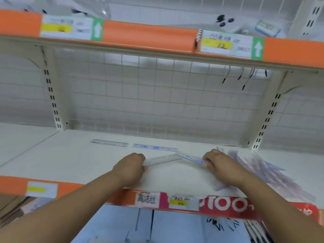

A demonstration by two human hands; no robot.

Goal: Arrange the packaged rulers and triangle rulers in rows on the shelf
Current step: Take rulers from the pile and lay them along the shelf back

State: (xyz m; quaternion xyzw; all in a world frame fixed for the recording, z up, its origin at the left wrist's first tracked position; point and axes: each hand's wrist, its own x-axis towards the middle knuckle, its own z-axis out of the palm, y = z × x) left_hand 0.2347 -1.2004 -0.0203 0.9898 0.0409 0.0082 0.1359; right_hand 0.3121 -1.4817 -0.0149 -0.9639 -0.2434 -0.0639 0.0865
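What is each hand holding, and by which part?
The left hand holds a clear ruler by its left end; the right hand holds a blue-printed ruler by its right end.

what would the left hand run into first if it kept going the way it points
Probably the right-hand ruler, gripped by the right hand. The left hand points back and rightward, and its left-hand ruler nearly meets that tip; depth is unclear.

white shelf (87, 162), orange edge strip (149, 35), yellow-and-white price labels (226, 43), green arrow tags (257, 48), clear blue-printed rulers (155, 147).
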